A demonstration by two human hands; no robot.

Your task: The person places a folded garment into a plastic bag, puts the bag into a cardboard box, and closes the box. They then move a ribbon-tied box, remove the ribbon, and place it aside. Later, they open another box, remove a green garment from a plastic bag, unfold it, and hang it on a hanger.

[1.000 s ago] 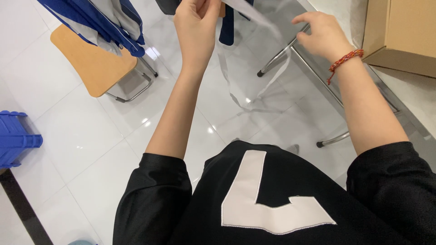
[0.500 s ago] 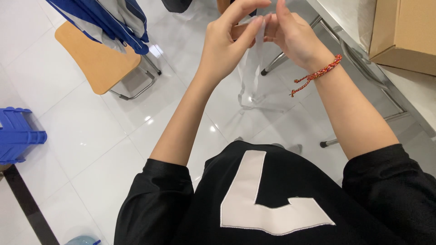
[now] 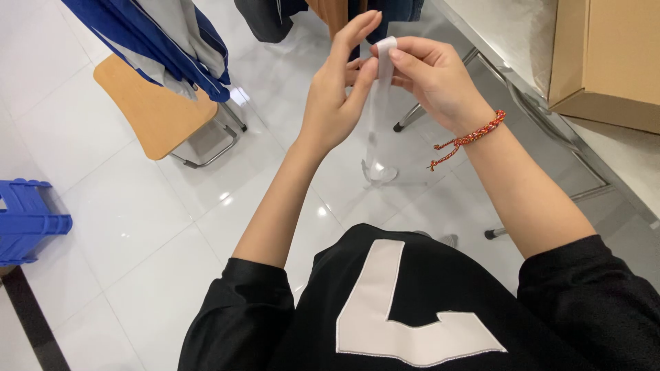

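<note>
Both my hands are raised in front of my chest, close together. My right hand (image 3: 430, 79) pinches the folded top of a clear plastic bag (image 3: 377, 130) between thumb and fingers. A red braided bracelet sits on that wrist. My left hand (image 3: 337, 89) touches the same bag from the left, thumb against it and fingers stretched upward. The bag hangs down narrow and crumpled between the hands, its lower end loose above the floor. I wear a black shirt with a white shape on the front.
A wooden chair (image 3: 155, 113) draped with blue and grey cloth stands at the upper left. A blue plastic stool (image 3: 24, 220) is at the far left. A table (image 3: 619, 158) with a cardboard box (image 3: 608, 62) runs along the right. The floor is glossy white tile.
My hands, apart a second ago with the bag stretched between them, have come together. The bag is now gathered narrow and hangs from the pinch.
</note>
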